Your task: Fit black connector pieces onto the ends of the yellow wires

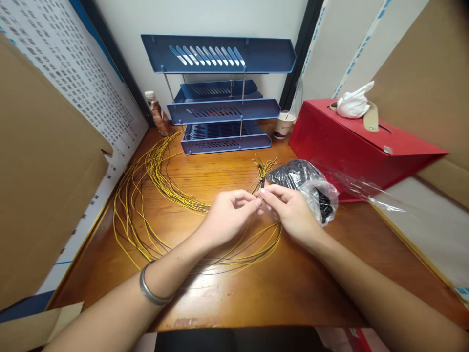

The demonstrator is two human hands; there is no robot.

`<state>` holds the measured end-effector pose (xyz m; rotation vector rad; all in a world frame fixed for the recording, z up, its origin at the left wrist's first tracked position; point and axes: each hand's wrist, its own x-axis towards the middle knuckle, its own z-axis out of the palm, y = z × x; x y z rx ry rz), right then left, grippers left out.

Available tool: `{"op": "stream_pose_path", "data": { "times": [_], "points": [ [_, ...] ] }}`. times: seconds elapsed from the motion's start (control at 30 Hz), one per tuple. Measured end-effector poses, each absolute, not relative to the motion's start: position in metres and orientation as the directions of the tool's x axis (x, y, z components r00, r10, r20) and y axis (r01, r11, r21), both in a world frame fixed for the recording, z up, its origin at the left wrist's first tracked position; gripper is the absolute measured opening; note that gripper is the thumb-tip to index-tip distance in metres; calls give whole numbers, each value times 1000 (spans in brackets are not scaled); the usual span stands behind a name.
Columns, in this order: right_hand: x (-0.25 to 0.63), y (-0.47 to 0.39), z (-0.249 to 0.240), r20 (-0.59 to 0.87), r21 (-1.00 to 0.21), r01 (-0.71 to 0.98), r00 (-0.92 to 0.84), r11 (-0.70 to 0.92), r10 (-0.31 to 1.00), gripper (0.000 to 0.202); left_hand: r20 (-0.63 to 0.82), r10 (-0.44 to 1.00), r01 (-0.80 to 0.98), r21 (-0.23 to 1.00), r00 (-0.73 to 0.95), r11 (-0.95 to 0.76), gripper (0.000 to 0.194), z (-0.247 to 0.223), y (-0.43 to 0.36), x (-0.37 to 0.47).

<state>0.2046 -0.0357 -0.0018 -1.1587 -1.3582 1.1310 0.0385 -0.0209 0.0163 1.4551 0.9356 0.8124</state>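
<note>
A bundle of thin yellow wires (146,195) loops over the wooden desk (256,293) and gathers into a bunch of ends (262,175) at the middle. My left hand (225,217) and my right hand (289,208) meet there, fingertips pinching the bunched wire ends where a small black piece sits on them. A silver bracelet (150,291) is on my left wrist. Right beside my right hand lies a clear plastic bag (311,186) holding several small black parts.
A blue three-tier letter tray (220,98) stands at the back. A small bottle (158,113) is at its left, a paper cup (285,124) at its right. A red box (351,142) with a crumpled tissue (353,103) on top sits right. Cardboard panels flank both sides.
</note>
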Motion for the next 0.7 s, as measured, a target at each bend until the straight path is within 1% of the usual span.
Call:
{"op": "stream_pose_path", "data": {
  "times": [0.13,0.2,0.27,0.33,0.4,0.5,0.6,0.7],
  "points": [
    [206,-38,-1,109,-988,96,-109,120,988,30,136,946,221,953,296,-206,25,7,-17,35],
    [205,-40,0,97,-987,112,-145,114,985,30,210,941,263,923,267,-280,27,4,-15,32],
    [203,-43,1,74,-990,101,-188,94,979,29,311,917,290,880,250,-377,24,4,-15,31],
    [201,-45,2,57,-994,79,-208,74,976,29,436,870,340,801,232,-492,16,4,-16,30],
    [199,-46,3,52,-995,69,-213,68,976,31,514,824,383,730,238,-566,13,6,-18,29],
    [198,-47,4,58,-997,46,-199,68,978,30,517,813,410,703,268,-581,16,10,-20,28],
    [197,-46,4,48,-998,-39,-128,44,991,28,505,814,391,714,287,-581,20,12,-21,28],
    [198,-45,2,22,-992,-129,-72,13,997,32,524,802,352,721,287,-597,19,13,-22,28]
  ]
}}
